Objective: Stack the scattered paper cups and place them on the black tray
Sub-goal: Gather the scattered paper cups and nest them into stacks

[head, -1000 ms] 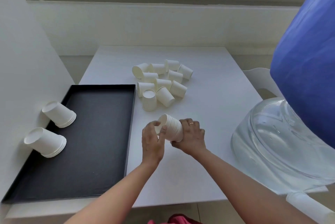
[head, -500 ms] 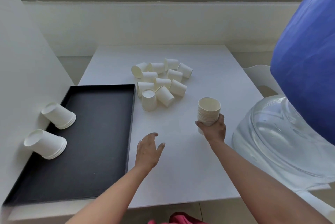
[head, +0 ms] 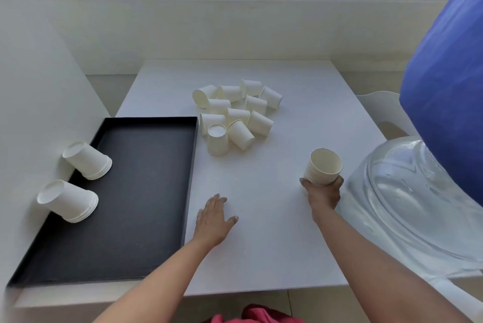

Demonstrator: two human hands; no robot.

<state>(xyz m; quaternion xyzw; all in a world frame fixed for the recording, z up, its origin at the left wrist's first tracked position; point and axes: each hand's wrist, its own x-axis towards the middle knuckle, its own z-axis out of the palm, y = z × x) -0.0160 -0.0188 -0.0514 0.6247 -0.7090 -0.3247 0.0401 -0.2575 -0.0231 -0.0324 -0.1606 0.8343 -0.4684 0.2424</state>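
My right hand (head: 322, 193) grips a stack of nested white paper cups (head: 324, 167) from below, mouth up, at the right side of the white table (head: 300, 82). My left hand (head: 214, 216) lies flat and open on the table beside the black tray (head: 146, 192). A pile of several loose white cups (head: 235, 116) lies scattered on the table's middle, most on their sides, one upside down. Two cup stacks (head: 87, 160) (head: 69, 201) rest tilted on the tray's left edge against the white wall.
A large clear water bottle (head: 407, 202) lies at the table's right edge, close to my right hand. A blue object (head: 444, 103) fills the upper right. A white wall panel (head: 31, 92) borders the tray on the left. A window ledge runs along the back.
My hands have parted: the right hand carried the cup stack right and turned it mouth up. The left hand let go of the stack and dropped flat onto the table.
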